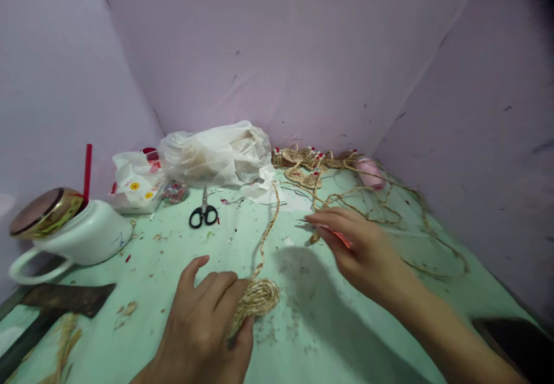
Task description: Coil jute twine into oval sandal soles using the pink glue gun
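Observation:
My left hand [208, 309] is closed around a coil of braided straw rope [259, 296], pressing it near the table's front. From the coil, the braid's loose tail [269, 228] runs away from me across the green tabletop. To the right, my right hand [352, 243] hovers with its fingers wrapped round a small red tool [341, 237]. A thin dark tip pokes out past the fingertips; its exact kind is hidden. Under that hand lies a small tan piece [313, 238]. Black-handled scissors [204, 214] rest beyond my left hand.
At the back are a white plastic bag [220, 153], coiled braid pieces with pins [303, 173], and a pink spool [370, 173]. Loose braid [424, 228] trails on the right. A white mug [95, 231] and a hatchet [64, 300] occupy the left.

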The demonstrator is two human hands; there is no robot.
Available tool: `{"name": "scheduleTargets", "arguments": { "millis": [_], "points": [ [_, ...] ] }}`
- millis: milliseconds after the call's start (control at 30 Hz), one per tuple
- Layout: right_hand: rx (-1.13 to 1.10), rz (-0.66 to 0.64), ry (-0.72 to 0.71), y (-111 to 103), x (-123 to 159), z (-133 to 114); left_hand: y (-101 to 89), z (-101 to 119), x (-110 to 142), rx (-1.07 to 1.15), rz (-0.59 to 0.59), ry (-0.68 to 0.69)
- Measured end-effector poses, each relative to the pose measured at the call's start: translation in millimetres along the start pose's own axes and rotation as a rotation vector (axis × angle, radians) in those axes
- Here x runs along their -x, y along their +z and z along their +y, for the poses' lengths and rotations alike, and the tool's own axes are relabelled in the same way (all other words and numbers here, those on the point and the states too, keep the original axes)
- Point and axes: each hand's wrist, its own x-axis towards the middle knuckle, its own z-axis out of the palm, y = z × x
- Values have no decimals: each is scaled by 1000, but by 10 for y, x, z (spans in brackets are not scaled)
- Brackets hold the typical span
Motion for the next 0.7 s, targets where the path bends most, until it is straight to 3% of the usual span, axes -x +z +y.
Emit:
{"name": "scheduleTargets", "arguments": {
  "millis": [100,200,333,500,633,700],
  "points": [
    [148,-293,-309,179,-268,-103,-10,16,-20,14,11,11],
    [206,-508,-428,326,-511,-58,-43,19,-41,8,29,31],
    [266,-636,-518,349,-732,-22,-85,-5,-47,-4,22,33],
    [374,-607,-469,141,-695,-163,-98,-58,-39,-26,-10,-11],
    [396,-509,-343,107,-325,-230,-91,-55,-25,3,-12,-31],
    [296,-400,-252,172,-102,-223,-81,-43,-17,21,-18,-38]
  ]
}}
